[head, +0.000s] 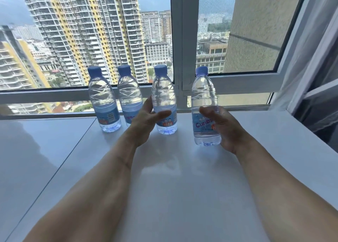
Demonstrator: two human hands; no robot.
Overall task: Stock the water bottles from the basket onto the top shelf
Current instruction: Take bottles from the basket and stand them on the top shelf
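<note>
Water bottles line the shelf (182, 177) by the window (177, 40): left hand (146, 121) grips the third (165, 102), right hand (222, 126) the fourth (205, 110), likely placing; next, release upright.

Four water bottles on a white shelf top by the window

The left hand (146, 120) curls round the third bottle (164, 99); the right hand (222, 126) grips the fourth bottle (204, 102), nearer the camera. Two more bottles (103, 99) (129, 95) stand upright to the left on the shelf (182, 177), before the window (175, 40).
</note>
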